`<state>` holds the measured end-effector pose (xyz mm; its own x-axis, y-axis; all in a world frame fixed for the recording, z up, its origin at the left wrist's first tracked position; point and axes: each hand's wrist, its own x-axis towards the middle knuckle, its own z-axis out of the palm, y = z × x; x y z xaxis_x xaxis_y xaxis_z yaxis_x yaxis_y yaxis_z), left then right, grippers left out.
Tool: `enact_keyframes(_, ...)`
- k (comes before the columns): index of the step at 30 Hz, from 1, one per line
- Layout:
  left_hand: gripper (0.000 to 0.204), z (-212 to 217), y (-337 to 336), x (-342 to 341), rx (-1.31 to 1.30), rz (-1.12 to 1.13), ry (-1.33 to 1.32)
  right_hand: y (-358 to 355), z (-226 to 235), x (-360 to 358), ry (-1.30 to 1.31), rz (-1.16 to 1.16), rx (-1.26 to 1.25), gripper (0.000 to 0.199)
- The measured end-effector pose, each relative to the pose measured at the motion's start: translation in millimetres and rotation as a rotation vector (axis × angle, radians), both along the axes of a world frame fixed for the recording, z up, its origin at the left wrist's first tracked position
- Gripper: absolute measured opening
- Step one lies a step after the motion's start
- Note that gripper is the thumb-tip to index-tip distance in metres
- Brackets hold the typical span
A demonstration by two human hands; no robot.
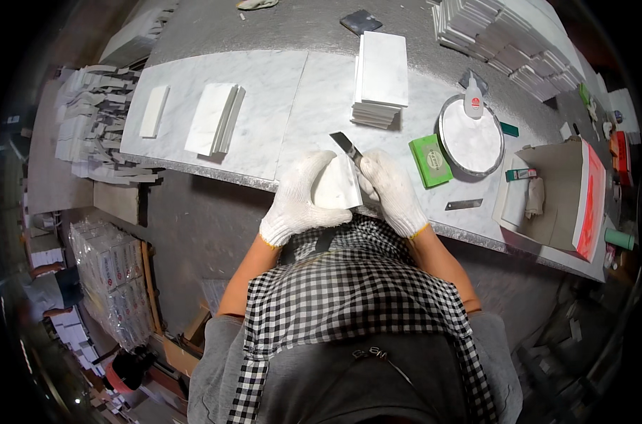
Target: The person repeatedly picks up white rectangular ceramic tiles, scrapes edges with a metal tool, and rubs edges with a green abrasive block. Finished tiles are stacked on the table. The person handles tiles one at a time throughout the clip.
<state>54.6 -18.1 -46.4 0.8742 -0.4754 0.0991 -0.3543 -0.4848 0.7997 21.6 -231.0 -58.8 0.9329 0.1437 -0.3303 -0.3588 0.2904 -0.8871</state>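
Observation:
Both my hands wear white knit gloves. My left hand (300,198) grips a small white marble tile (339,186), held tilted at the near edge of the marble worktop (264,92). My right hand (390,189) holds a flat dark scraper blade (346,145) whose tip points up and left, laid against the tile's top edge. A stack of white rectangular tiles (381,78) lies on the worktop just beyond my hands.
Two more tile groups (215,119) lie at the left of the worktop. To the right are a green box (430,160), a round metal dish (471,138) with a small glue bottle (474,99), a loose blade (464,205) and an open cardboard box (554,198). Stacked tiles (505,35) fill the far right.

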Motion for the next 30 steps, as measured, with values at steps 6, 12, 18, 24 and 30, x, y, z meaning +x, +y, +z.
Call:
enact_keyframes(6, 0.095, 1.1, 0.6, 2.0, 0.027, -0.015, -0.048, 2.4, 7.1, -5.0, -0.025, 0.046, -0.045, 0.032)
enact_keyframes(12, 0.094, -8.0, 6.1, 0.8, 0.058, 0.013, 0.008, -8.0, 5.5, -14.2, -0.066, 0.172, -0.148, 0.023)
enact_keyframes(18, 0.091, 9.2, 4.2, 10.6, 0.020, 0.099, -0.069, -1.0, 3.5, -31.5, -0.248, 0.205, -0.177, 0.033)
enact_keyframes(24, 0.098, -0.8, -1.8, 5.6, -0.001, 0.010, -0.014, -5.9, 4.2, 1.8, 0.029, 0.022, 0.056, 0.032)
enact_keyframes(30, 0.106, -0.3, 1.5, 5.6, 0.041, -0.001, -0.008, 0.1, -0.2, 4.1, -0.002, 0.004, 0.010, 0.030)
